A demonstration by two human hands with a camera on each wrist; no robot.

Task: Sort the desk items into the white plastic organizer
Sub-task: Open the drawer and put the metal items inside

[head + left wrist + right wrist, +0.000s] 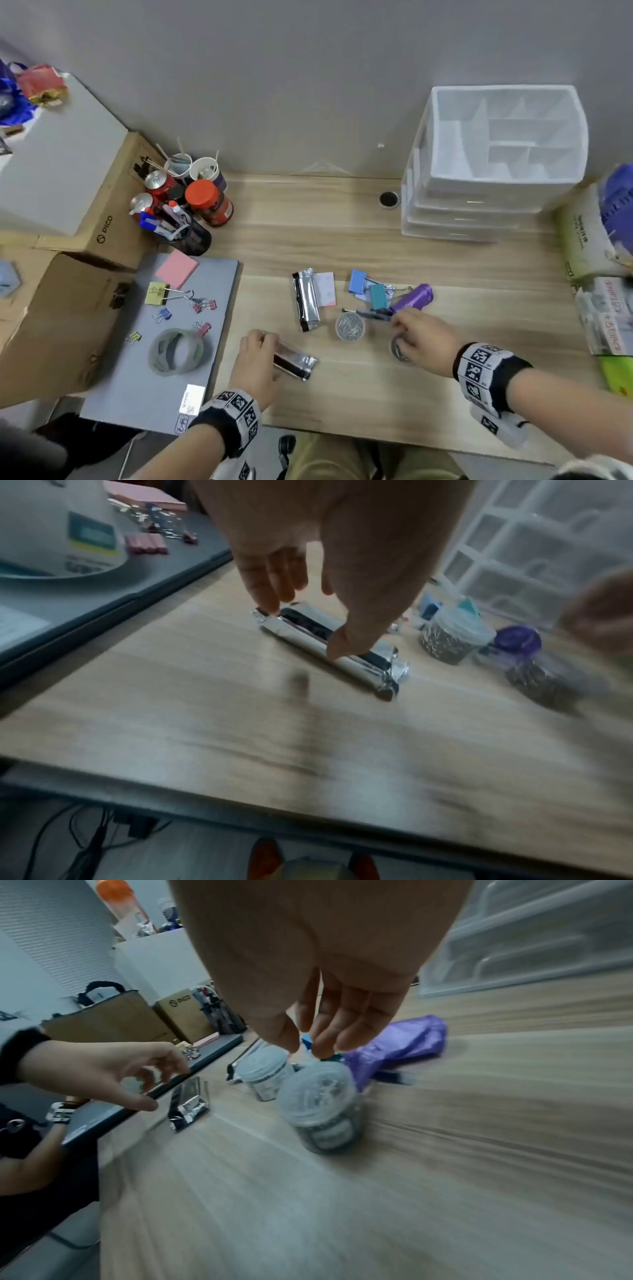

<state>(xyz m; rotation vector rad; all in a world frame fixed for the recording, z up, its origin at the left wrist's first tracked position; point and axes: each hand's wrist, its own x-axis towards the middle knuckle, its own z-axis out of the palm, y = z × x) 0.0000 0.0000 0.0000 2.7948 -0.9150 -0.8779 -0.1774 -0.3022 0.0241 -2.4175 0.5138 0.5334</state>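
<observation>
A silver foil packet (296, 364) (329, 639) lies on the wooden desk near the front. My left hand (265, 346) (304, 628) pinches its left end between thumb and fingertips. My right hand (402, 337) (304, 1047) hovers with relaxed fingers just over a small clear jar of clips (398, 350) (322, 1104) and holds nothing. A second such jar (349, 327) (263, 1074) stands to its left. The white plastic organizer (496, 154) sits at the back right, its top compartments bare.
A second foil packet (306, 299), a blue clip (358, 281), a teal clip (377, 296) and a purple bag roll (412, 298) lie mid-desk. A grey laptop (154, 383) on the left carries a tape roll (180, 351), several clips and a pink pad (176, 269). A pen holder and cans stand behind it.
</observation>
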